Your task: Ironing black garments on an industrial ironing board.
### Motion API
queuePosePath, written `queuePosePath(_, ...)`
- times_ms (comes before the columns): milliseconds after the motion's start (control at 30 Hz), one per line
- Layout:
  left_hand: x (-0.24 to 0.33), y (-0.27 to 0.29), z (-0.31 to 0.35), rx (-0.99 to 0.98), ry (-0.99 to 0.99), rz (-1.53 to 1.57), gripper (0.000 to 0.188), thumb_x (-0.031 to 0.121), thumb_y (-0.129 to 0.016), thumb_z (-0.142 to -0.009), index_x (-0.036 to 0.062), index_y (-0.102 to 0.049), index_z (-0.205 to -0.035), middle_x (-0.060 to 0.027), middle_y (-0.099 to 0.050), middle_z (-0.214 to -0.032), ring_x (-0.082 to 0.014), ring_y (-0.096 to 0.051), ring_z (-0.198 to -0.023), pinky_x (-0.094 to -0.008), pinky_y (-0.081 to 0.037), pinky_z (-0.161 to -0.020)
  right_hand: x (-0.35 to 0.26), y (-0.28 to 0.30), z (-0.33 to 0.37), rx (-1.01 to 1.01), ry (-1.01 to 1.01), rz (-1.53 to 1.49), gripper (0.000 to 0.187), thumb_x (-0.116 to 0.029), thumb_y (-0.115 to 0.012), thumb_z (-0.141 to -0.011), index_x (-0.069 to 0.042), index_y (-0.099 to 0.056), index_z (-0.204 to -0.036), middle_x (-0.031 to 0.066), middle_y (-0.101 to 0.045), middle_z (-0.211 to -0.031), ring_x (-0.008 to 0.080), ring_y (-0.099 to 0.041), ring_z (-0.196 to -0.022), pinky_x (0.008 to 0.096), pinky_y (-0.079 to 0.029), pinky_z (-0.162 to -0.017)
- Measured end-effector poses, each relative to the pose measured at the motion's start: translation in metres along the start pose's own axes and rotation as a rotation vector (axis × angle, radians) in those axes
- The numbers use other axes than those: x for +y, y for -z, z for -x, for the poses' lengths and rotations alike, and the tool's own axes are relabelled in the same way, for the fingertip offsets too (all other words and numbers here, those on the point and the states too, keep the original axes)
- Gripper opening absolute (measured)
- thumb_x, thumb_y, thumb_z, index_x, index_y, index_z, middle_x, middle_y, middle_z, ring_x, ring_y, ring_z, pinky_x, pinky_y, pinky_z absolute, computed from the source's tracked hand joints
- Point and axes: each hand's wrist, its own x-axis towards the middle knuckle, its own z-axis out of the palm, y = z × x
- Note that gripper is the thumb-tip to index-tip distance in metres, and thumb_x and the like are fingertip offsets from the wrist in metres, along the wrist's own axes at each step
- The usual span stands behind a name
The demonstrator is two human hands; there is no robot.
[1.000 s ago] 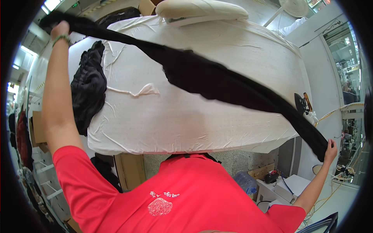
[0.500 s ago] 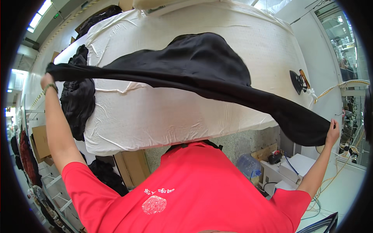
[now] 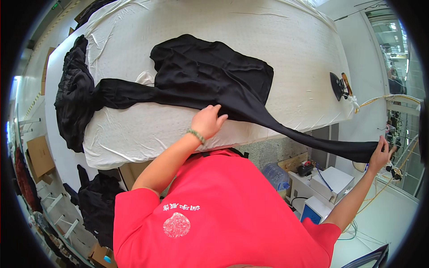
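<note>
A black long-sleeved garment (image 3: 214, 71) lies across the white-covered ironing table (image 3: 304, 58). Its body is spread out in the middle, and one sleeve stretches left to a heap of black cloth. My right hand (image 3: 380, 154) grips the end of the other sleeve, pulled out past the table's right side and held up off it. At the garment's near edge is my left hand (image 3: 208, 121), fingers apart and holding nothing. Its fingertips are at the cloth; whether they press on it I cannot tell.
An iron (image 3: 338, 86) with a wooden handle rests at the table's right end, its hose running right. Gathered black cloth (image 3: 73, 98) lies at the left end. Below stand a water jug (image 3: 275, 176), white machine boxes (image 3: 333, 184) and a black clothes pile (image 3: 99, 207).
My left hand has let go of the left sleeve and come in to the garment's near edge. The garment has settled onto the table; my right hand still holds its sleeve.
</note>
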Motion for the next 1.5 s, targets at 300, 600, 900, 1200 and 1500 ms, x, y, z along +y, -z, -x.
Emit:
queuePosePath(300,-0.013,-0.007,-0.041,-0.068,1.020,1.390,0.017,0.024,-0.065,-0.098,0.0091,-0.064,-0.105,-0.0015,-0.062,-0.074,-0.0101,-0.051,-0.049,-0.0271,-0.039,-0.044,-0.003,0.031,0.055,0.019,-0.043,-0.098,0.032,-0.029,-0.061,-0.104,0.000,-0.073,-0.113,0.0082,-0.075,-0.110,0.0178,-0.068,-0.104,0.0300,-0.049,-0.096)
queuePosePath(600,-0.057,-0.022,-0.186,-0.122,0.648,0.774,0.037,0.033,-0.056,-0.100,-0.0019,-0.069,-0.102,-0.0132,-0.068,-0.091,-0.0254,-0.061,-0.090,-0.0336,-0.048,-0.086,0.040,-0.093,-0.002,-0.161,-0.075,-0.259,0.034,-0.031,-0.065,-0.102,0.001,-0.073,-0.110,0.0072,-0.075,-0.100,0.0141,-0.066,-0.095,0.0290,-0.050,-0.090)
queuePosePath(900,0.042,-0.064,-0.126,-0.680,0.620,-0.144,0.044,0.040,-0.072,-0.091,-0.0016,-0.062,-0.078,-0.0142,-0.068,-0.079,-0.0273,-0.063,-0.073,-0.0394,-0.049,-0.071,0.116,-0.283,-0.057,-0.630,-0.141,-0.478,0.036,-0.034,-0.070,-0.099,0.001,-0.073,-0.107,0.0045,-0.072,-0.093,0.0119,-0.062,-0.087,0.0273,-0.049,-0.084)
queuePosePath(1200,0.165,0.010,-0.211,0.253,0.421,0.259,0.018,0.018,-0.072,-0.094,0.0008,-0.071,-0.089,0.0006,-0.068,-0.085,-0.0109,-0.055,-0.069,-0.0264,-0.046,-0.067,0.105,-0.336,-0.127,-0.616,-0.146,-0.957,0.037,-0.034,-0.067,-0.101,0.000,-0.073,-0.114,0.0063,-0.074,-0.104,0.0124,-0.064,-0.099,0.0273,-0.048,-0.093)
queuePosePath(1500,0.304,0.010,-0.182,-0.164,0.469,0.733,0.014,0.005,-0.074,-0.091,-0.0016,-0.063,-0.086,0.0039,-0.057,-0.074,-0.0026,-0.050,-0.071,-0.0233,-0.043,-0.062,0.281,-0.317,-0.216,-0.213,-0.171,-0.551,0.039,-0.036,-0.057,-0.104,-0.010,-0.071,-0.129,0.0060,-0.070,-0.128,0.0190,-0.061,-0.120,0.0331,-0.041,-0.110)
